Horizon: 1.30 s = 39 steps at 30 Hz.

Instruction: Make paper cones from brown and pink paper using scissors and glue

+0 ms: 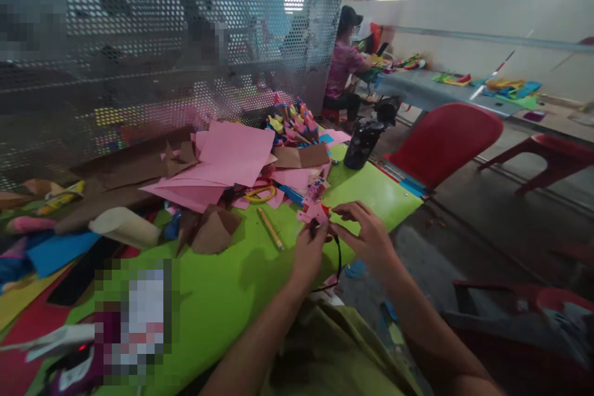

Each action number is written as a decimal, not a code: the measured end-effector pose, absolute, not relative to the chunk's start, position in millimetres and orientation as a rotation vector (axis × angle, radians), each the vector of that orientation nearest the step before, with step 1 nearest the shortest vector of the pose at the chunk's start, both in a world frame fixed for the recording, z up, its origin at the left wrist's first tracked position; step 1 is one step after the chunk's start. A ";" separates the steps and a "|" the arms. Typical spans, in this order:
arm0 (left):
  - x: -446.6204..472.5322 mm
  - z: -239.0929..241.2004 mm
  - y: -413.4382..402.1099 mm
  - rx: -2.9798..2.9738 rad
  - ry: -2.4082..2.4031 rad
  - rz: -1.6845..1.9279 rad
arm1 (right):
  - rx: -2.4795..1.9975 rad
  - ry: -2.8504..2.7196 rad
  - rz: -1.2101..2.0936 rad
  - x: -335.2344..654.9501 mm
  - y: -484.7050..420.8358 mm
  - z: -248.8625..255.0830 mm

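Close to the table's near right edge, my left hand pinches a small pink cut-out craft piece. A cluster of blue and pink bits tops the piece, and a little red shows at its right side. Just to the right is my right hand, its thumb and bent fingers apart and the fingertips near the piece; whether they touch it I cannot tell. A thin black cord hangs in a curve below the hands. Left of them, a yellow pencil-like stick lies on the green tabletop.
Pink sheets and brown pieces are heaped at the back, against a perforated metal panel. A black tumbler stands at the far corner. A red chair is to the right. Someone sits working farther off.
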<state>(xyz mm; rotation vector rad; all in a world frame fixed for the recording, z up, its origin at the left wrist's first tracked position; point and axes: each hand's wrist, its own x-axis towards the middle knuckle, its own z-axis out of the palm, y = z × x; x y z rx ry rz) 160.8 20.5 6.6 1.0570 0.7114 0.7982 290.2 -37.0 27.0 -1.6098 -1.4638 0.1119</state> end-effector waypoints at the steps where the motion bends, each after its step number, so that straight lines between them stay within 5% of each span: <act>1: 164.5 5.7 19.5 1.016 0.693 0.801 | -1.622 -1.488 0.130 294.4 -41.0 22.0; 14: 143.6 -6.3 19.9 1.395 0.577 0.508 | -2.008 -1.343 -0.036 391.0 -46.8 -9.1; 21: 48.3 28.9 59.6 1.826 1.060 0.844 | -2.175 -1.343 0.015 453.2 -38.6 -36.6; 26: 1.5 23.2 80.1 2.137 1.629 0.577 | -2.267 -1.242 -0.149 437.8 -45.1 -25.3; 39: -10.9 -5.9 92.0 2.378 1.857 0.128 | -1.509 -1.728 -0.307 325.2 30.9 43.1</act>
